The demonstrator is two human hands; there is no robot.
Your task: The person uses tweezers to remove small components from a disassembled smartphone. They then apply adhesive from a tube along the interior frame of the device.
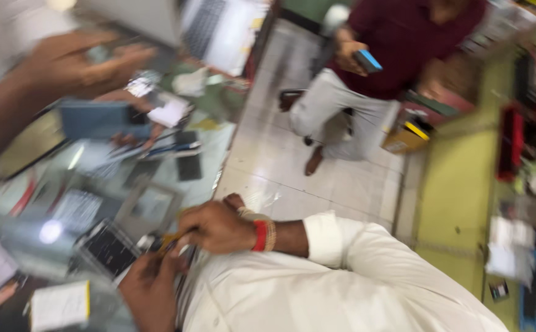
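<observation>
The picture is blurred by motion. My right hand [216,227], with a red and a gold bangle at the wrist and a white sleeve behind it, is curled around a small yellowish tool [171,241]. My left hand [151,289] lies just below it at the counter's edge, its fingertips meeting the right hand's. A dark flat phone [108,249] lies on the glass counter [212,147] right beside both hands. The blur hides whether my left hand grips anything.
Phones, parts and papers cover the counter. Another person's hand [77,61] reaches in at the upper left, and a hand holds a blue phone [96,120]. A seated person in a maroon shirt [403,37] holds a phone over the tiled floor [280,166]. Shelves stand at the right.
</observation>
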